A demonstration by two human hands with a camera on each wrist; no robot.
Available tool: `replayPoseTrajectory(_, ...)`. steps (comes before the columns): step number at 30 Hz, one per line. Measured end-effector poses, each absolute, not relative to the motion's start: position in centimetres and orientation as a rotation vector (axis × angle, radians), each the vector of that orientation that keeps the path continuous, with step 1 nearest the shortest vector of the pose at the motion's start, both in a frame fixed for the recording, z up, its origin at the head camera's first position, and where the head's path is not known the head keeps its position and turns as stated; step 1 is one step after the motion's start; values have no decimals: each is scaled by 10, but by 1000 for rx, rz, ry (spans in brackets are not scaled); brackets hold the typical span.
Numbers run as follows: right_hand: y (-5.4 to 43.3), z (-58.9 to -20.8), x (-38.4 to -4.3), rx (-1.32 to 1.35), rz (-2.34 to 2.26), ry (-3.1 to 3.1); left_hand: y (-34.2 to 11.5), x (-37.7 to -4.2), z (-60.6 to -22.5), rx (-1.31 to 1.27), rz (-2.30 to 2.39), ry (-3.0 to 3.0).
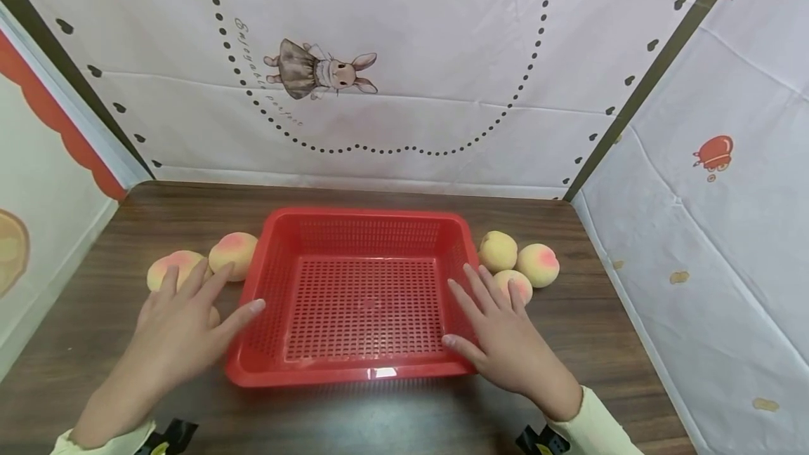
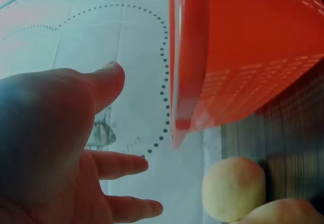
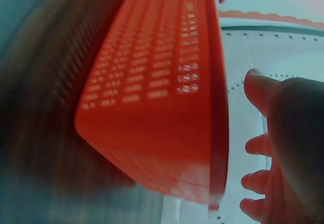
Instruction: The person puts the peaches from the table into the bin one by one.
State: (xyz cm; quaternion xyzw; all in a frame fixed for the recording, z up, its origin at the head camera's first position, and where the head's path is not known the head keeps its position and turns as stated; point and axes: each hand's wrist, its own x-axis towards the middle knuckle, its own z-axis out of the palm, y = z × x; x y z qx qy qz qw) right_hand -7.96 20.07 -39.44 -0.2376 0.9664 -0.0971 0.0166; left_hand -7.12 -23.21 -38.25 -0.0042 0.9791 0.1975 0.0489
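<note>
A red plastic basket (image 1: 363,374) with slotted walls and floor sits on the table, with nothing in it. At its left side my left hand (image 1: 180,332) hovers with fingers spread, the thumb tip overlapping the rim in the head view. Peaches (image 1: 234,253) lie beyond and beneath that hand, partly hidden by it. My right hand (image 1: 505,343) reaches to the basket's right rim, its fingers straight and apart. Three more peaches (image 1: 538,265) are grouped just past those fingers. In both wrist views, left hand (image 2: 66,148) and right hand (image 3: 288,148) hold nothing.
The brown wood-grain table (image 1: 404,420) is bounded by a white printed cloth wall (image 1: 430,34) at the back, a white panel (image 1: 714,244) on the right and another panel (image 1: 44,216) on the left. Dark wrist camera mounts (image 1: 170,435) sit at both sleeves.
</note>
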Motion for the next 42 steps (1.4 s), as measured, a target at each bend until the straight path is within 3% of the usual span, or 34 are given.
replayPoseTrajectory(22, 194, -415, -53, -1254, -26, 2999, -280, -95, -361, -84, 441, 3037)
replayPoseTrajectory(34, 194, -416, -54, -1423, -22, 2958, -317, -119, -389, -189, 418, 2921)
replayPoseTrajectory(42, 195, -418, -56, -1535, -86, 2947, -330, -136, -402, 7, 380, 2958)
